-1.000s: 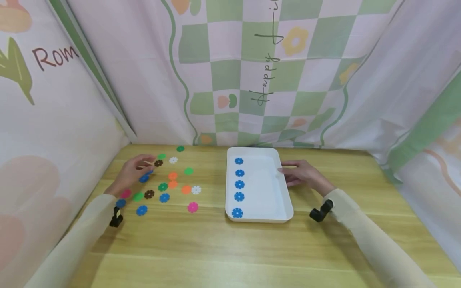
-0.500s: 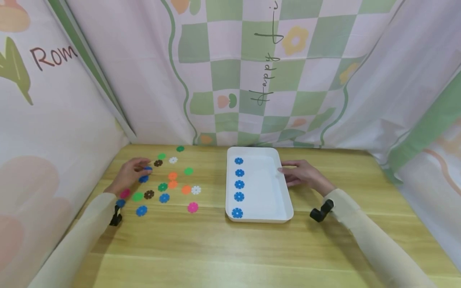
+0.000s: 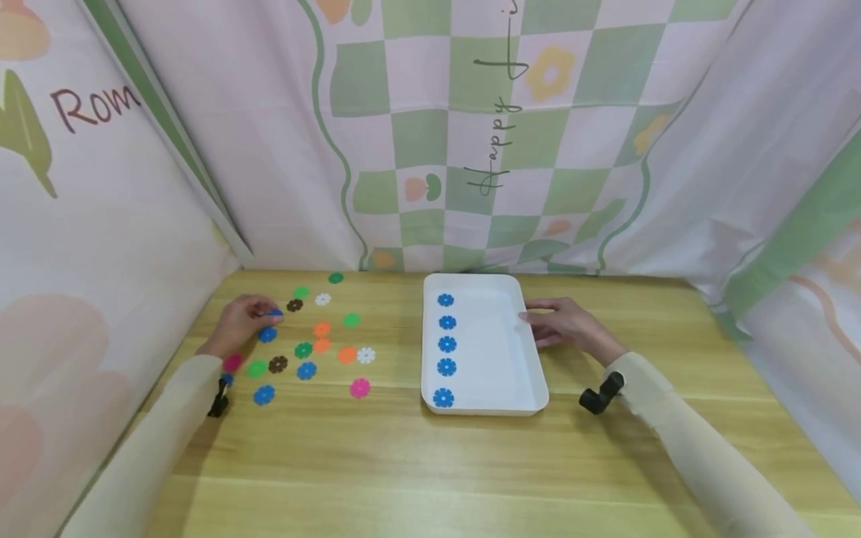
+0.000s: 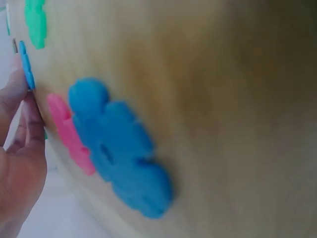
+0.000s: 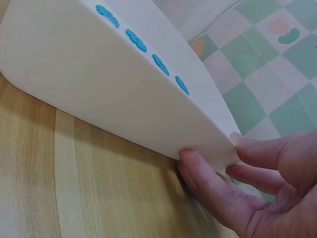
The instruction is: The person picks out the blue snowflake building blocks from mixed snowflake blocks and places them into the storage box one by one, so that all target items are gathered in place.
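At the table's left side, my left hand (image 3: 238, 323) pinches a blue snowflake disc (image 3: 275, 312) between thumb and fingertips. The left wrist view shows this blue disc (image 4: 26, 65) edge-on at the fingertips. Just below the hand lies another blue disc (image 3: 267, 335). A white tray (image 3: 494, 409) stands near the table's middle, with several blue discs (image 3: 447, 344) in a column along its left side. My right hand (image 3: 566, 327) holds the tray's right side, its thumb at the rim and its fingers against the outer wall (image 5: 124, 94).
Loose discs lie scattered left of the tray: orange (image 3: 321, 329), white (image 3: 365, 355), pink (image 3: 359, 388), brown (image 3: 278, 364), green (image 3: 257, 369) and more blue (image 3: 306, 370). A patterned curtain (image 3: 484, 149) hangs at the table's back edge.
My left fingers have closed on a blue disc and raised it slightly, tilted, uncovering the blue disc beneath. The right hand and the tray have stayed in place.
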Demonstrator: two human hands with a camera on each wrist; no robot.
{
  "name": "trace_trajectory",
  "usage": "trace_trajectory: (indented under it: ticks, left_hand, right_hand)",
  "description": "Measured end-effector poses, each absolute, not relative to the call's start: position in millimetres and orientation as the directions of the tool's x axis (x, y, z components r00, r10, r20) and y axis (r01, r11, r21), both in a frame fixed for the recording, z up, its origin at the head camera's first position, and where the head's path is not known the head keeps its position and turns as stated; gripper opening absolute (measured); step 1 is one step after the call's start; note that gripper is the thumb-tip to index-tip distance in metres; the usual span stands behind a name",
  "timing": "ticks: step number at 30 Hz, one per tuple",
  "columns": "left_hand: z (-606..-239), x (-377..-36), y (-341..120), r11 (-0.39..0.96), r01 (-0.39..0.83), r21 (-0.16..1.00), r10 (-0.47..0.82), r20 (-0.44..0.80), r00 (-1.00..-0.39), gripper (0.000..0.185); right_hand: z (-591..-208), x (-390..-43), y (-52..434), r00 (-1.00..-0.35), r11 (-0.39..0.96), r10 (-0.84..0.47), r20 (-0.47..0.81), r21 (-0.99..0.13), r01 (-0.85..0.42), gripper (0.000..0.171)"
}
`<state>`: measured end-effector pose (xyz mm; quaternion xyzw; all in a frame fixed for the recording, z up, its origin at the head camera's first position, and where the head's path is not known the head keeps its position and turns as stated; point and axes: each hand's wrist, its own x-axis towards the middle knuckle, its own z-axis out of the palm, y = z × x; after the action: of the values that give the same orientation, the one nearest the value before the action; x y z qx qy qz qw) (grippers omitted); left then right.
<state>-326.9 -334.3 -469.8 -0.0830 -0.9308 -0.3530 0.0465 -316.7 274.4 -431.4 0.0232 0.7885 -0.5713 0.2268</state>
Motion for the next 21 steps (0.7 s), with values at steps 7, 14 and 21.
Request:
trace_trajectory:
  ticks: [7,14,21]
  left_hand:
    - [-464,-330,-331,0.752,0.12,0.648,0.111,0.056,-0.992,0.032]
    - [-455,-340,-332,0.789,0.132,0.6,0.153,0.017,-0.988,0.028]
    - [-443,-337,-323,0.732,0.132,0.668,0.172,0.006,-0.985,0.021]
  right_hand:
    - [-431,-316,278,-0.897,0.335,-0.254,-0.361,-0.903,0.268,0.081]
    - [-424,-311,272,-0.901,0.349,-0.235,-0.364,-0.897,0.272,0.072]
    - [-428,-313,273,-0.898,0.353,-0.248,-0.364,-0.897,0.266,0.074]
